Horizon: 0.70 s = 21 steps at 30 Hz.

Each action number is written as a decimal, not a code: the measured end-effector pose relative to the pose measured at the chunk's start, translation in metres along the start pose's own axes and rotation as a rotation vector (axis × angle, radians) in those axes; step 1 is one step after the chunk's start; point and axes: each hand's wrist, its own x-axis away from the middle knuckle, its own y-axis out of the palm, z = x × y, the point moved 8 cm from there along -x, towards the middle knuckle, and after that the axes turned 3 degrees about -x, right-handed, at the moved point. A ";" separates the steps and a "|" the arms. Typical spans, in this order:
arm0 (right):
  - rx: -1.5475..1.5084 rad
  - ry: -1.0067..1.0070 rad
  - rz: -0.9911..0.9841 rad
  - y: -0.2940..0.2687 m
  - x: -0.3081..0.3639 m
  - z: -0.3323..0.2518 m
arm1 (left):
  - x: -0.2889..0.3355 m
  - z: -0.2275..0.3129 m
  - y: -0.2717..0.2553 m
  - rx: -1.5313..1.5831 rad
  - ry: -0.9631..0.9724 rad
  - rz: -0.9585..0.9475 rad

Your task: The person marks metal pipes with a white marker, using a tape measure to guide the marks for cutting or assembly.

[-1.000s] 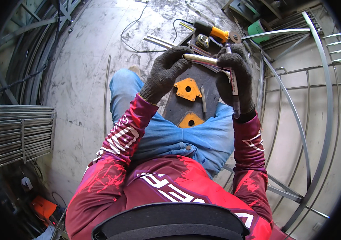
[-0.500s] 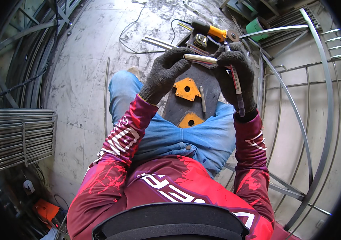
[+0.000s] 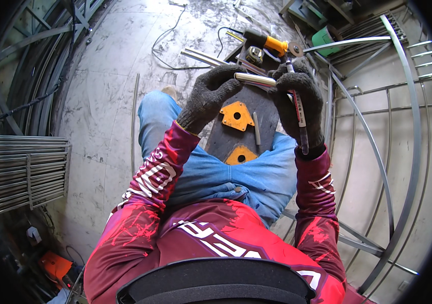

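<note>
Gripping short metal tube (image 3: 255,79) — L fingers (image 3: 224,74) closed on one end, R fingers (image 3: 297,81) closed on other, w/ marker (image 3: 299,109).

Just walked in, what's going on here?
Someone's holding a short metal tube crosswise between gloved hands: left hand at one end, right hand at the other, also holding a pen. Orange plates lie on the dark board below; a grinder and tape measure sit beyond.
</note>
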 end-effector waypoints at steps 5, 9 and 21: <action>-0.153 0.069 0.091 -0.005 0.004 0.006 | 0.000 -0.002 -0.002 -0.014 0.002 -0.014; -0.131 0.069 0.029 0.000 0.002 0.008 | 0.000 -0.001 -0.002 -0.010 0.008 -0.025; -0.064 0.062 -0.070 0.000 -0.001 0.007 | 0.000 0.006 0.004 0.053 0.009 -0.008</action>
